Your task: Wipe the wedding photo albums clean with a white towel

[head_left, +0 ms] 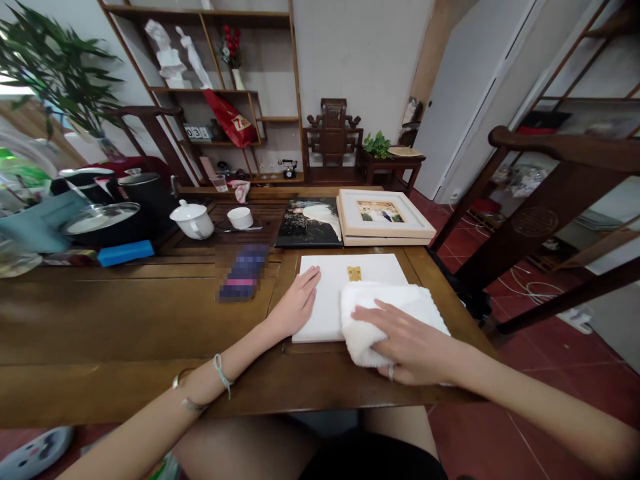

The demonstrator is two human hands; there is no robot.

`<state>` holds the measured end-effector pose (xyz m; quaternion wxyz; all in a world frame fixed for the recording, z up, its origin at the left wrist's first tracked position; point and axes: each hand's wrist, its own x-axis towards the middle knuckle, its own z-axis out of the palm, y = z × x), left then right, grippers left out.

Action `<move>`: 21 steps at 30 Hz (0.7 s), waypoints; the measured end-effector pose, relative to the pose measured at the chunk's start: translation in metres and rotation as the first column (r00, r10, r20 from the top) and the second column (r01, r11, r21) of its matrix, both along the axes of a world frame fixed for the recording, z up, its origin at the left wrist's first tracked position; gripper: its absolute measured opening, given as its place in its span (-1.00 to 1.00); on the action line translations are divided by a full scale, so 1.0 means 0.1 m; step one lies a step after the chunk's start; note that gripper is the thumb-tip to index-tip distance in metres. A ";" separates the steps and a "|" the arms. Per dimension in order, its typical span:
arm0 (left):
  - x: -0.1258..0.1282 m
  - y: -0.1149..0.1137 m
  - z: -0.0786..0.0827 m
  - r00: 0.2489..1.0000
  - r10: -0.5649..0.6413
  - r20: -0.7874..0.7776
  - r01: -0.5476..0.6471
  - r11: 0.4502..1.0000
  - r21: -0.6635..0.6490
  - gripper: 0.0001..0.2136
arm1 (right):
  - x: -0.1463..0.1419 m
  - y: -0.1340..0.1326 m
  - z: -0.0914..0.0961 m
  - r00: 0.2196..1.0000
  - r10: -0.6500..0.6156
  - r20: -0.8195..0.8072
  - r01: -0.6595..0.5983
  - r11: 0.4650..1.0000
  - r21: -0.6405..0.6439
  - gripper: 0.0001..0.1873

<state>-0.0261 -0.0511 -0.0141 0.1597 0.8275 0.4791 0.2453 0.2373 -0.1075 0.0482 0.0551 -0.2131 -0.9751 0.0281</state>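
A white flat panel [330, 293], the back of a picture frame with a small brass hanger [354, 273], lies face down on the wooden table [140, 320]. My left hand [296, 305] rests flat on the panel's left edge, fingers stretched out. My right hand [403, 340] lies palm down on a white fluffy cloth [400, 303] that covers the panel's right part, fingers spread over it.
Behind the panel lie a dark photo print [310, 223] and a stack of light framed pictures [383, 217]. A phone [244, 272], white teapot [193, 220], cup [241, 217], blue box [125, 253] and black pots [107, 220] stand left. A dark wooden chair [550, 200] is right.
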 end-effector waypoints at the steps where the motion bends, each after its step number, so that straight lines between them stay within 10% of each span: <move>1: 0.00 0.00 0.00 1.000 -0.003 0.002 0.003 1.000 0.002 -0.56 | 0.01 -0.03 0.01 1.000 0.008 -0.007 -0.008 1.000 -0.010 -0.79; 14: 0.00 0.01 -0.01 1.000 -0.001 -0.005 0.002 1.000 0.007 -0.56 | -0.31 0.81 -0.15 0.964 -0.157 -0.213 0.187 0.974 0.127 -0.84; 21: -0.01 0.02 -0.02 1.000 -0.008 -0.007 0.008 1.000 -0.003 -0.56 | -0.58 0.33 -0.03 0.997 0.025 0.080 -0.042 0.973 0.226 -0.79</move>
